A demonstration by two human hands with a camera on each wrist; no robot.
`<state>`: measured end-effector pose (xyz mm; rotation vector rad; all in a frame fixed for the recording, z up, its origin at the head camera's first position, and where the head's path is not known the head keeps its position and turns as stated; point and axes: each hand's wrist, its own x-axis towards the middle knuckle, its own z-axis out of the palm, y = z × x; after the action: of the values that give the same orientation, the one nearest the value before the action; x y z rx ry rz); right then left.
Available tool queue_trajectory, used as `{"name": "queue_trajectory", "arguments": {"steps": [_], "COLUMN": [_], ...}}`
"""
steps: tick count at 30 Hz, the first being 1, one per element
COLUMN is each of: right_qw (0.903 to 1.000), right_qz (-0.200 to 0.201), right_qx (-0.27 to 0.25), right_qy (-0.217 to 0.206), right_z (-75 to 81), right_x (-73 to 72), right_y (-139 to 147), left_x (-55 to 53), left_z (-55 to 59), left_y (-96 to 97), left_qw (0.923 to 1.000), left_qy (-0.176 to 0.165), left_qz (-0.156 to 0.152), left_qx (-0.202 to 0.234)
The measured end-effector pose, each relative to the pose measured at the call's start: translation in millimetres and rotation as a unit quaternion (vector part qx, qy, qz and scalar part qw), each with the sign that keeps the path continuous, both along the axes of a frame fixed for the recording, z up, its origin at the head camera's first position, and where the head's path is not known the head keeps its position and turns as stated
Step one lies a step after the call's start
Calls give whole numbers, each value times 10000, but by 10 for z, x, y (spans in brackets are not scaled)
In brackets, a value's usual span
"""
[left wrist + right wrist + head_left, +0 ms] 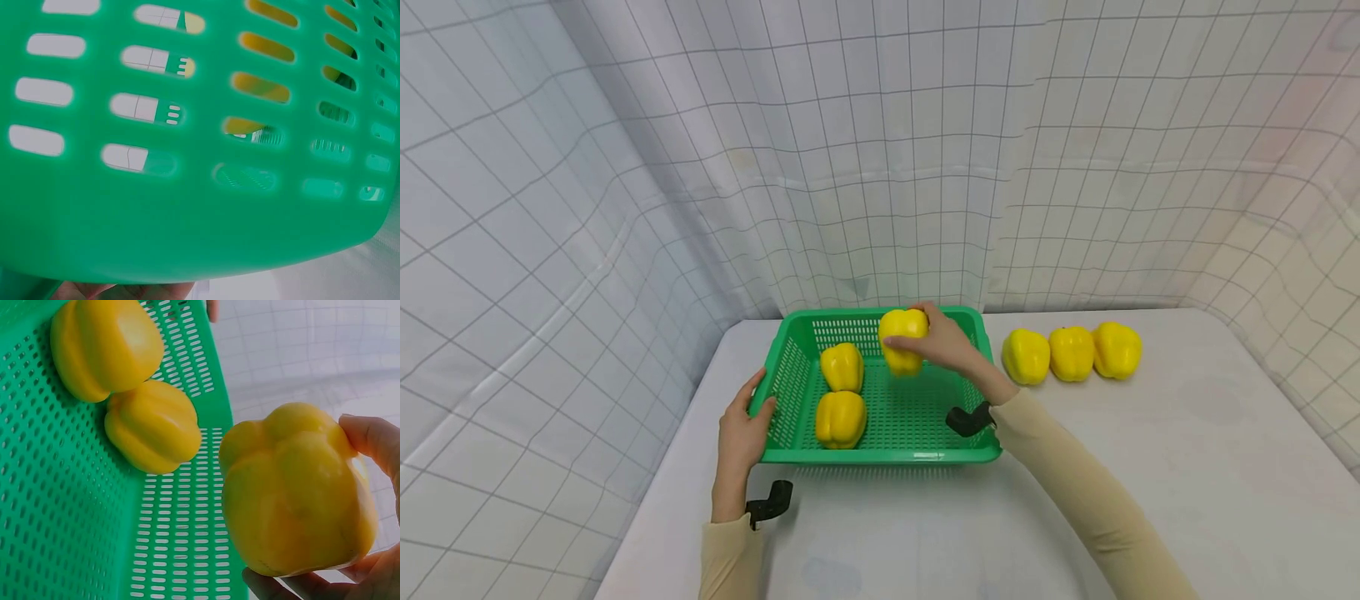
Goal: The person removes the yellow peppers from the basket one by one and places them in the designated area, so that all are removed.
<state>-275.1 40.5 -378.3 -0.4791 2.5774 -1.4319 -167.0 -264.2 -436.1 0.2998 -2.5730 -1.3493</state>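
A yellow bell pepper is gripped by my right hand over the back part of a green plastic basket. In the right wrist view, fingers and thumb hold this pepper from opposite sides, near the basket's slotted wall. My left hand holds the basket's left rim, thumb on the inner side and fingers outside. Inside the basket, on its left, lie two more yellow bell peppers, a back one and a front one. The slotted basket side fills most of the left wrist view.
Right of the basket, three yellow bell peppers stand in a row on the white table: a left one, a middle one and a right one. A white curtain with a grid pattern hangs behind and at both sides.
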Motion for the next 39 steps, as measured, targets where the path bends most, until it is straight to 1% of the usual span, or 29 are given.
{"name": "queue_trajectory", "arguments": {"steps": [7, 12, 15, 20, 26, 31, 37, 39], "right_qw": [9995, 9983, 9966, 9929, 9911, 9892, 9823, 9812], "right_qz": [-76, -195, -287, -341, -539, -737, -876, -925], "right_qx": [-274, -513, -742, -1117, -1173, -1233, -1633, -1671], "right_qy": [159, 203, 196, 229, 317, 287, 272, 268], "right_z": [51, 113, 165, 211, 219, 195, 172, 165], "right_x": [50, 129, 192, 251, 321, 406, 499, 527], "right_y": [41, 64, 92, 171, 278, 357, 462, 508], "left_x": [-2, -6, -9, -9, -11, -10, -13, -12], "left_z": [12, 10, 4, -2, -17, -24, -26, -24], "left_y": [5, 6, 5, 7, 0, -6, 0, 1], "left_qw": [10000, 10000, 10000, 10000, 10000, 10000, 10000, 10000], "left_qy": [-29, -10, 0, 6, 22, 8, 20, 30], "left_qz": [9, 5, -4, -1, 24, 12, 17, 9], "left_qx": [-13, -28, -18, 13, -18, -14, -27, -29]}}
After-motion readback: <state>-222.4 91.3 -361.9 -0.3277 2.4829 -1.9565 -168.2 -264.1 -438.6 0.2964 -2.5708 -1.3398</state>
